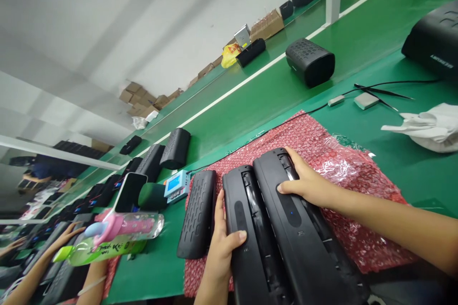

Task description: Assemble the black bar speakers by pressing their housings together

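Two long black speaker housings lie side by side in front of me, each with an open slot along its length. My left hand (226, 243) grips the left speaker housing (240, 200), thumb on its top face and fingers along its outer side. Around the far end of the right speaker housing (286, 228) my right hand (304, 178) is closed, its thumb near the oval button panel, where a small blue light shows. Under them is red bubble wrap (343, 162). Just left of my left hand lies a perforated black speaker grille (197, 214).
A green conveyor belt (229, 121) runs behind the bench, carrying a black speaker (310, 62). Tweezers (384, 93) and a white cloth (429, 128) lie at right. A blue tester (177, 187), phone (130, 193) and bottles (132, 226) stand left, near a co-worker's arms (46, 262).
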The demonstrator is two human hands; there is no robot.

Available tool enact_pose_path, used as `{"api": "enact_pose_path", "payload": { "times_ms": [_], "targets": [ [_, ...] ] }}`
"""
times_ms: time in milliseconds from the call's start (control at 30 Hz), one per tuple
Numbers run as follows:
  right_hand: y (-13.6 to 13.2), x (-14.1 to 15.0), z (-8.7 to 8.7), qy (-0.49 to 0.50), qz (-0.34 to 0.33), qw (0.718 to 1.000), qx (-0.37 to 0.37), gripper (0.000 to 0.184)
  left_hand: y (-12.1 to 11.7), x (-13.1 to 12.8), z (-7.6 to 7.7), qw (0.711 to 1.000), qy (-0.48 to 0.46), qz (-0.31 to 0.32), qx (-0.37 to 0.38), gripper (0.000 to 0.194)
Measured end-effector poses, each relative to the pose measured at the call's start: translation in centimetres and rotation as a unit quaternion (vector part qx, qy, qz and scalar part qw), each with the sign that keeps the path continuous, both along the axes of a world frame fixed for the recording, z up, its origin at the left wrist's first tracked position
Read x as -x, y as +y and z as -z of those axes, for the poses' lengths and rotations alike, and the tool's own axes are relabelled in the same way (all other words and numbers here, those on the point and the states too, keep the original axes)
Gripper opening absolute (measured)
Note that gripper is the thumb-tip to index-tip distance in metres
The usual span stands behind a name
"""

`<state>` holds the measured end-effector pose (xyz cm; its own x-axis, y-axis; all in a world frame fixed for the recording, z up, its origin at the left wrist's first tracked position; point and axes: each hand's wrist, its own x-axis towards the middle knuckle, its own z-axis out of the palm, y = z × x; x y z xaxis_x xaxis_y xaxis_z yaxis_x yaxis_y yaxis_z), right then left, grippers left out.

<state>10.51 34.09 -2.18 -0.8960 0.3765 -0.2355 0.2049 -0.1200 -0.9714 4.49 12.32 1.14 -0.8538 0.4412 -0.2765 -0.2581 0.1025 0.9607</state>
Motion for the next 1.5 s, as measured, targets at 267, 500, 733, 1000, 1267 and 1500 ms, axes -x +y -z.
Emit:
{"api": "enact_pose_path", "payload": {
  "times_ms": [267, 500, 733, 1000, 1267, 1500],
  "targets": [
    [-0.01, 0.04, 0.14, 0.015, 0.0, 1.0, 0.005, 0.102, -0.09, 0.13, 0.19, 1.0, -0.002, -0.006, -0.009, 0.097],
    [0.01, 0.03, 0.09, 0.004, 0.001, 1.0, 0.005, 0.103, 0.03, -0.01, 0.0, 1.0, -0.005, -0.005, -0.006, 0.1],
    [0.02, 0.08, 0.08, 0.007, 0.004, 1.0, 0.018, 0.104, 0.28, -0.28, -0.11, 1.0, 0.001, -0.011, -0.022, 0.097],
    [-0.03, 0.16, 0.12, 0.014, 0.005, 1.0, 0.023, 0.105, 0.18, -0.16, 0.02, 1.0, -0.003, -0.014, -0.021, 0.1],
    [0.07, 0.14, 0.29, 0.011, 0.003, 1.0, 0.0, 0.103, 0.25, -0.16, 0.05, 1.0, -0.006, -0.015, -0.025, 0.099],
    [0.06, 0.08, 0.1, 0.006, 0.002, 1.0, 0.005, 0.104, 0.16, -0.11, 0.02, 1.0, -0.005, -0.009, -0.023, 0.099]
  ]
}}
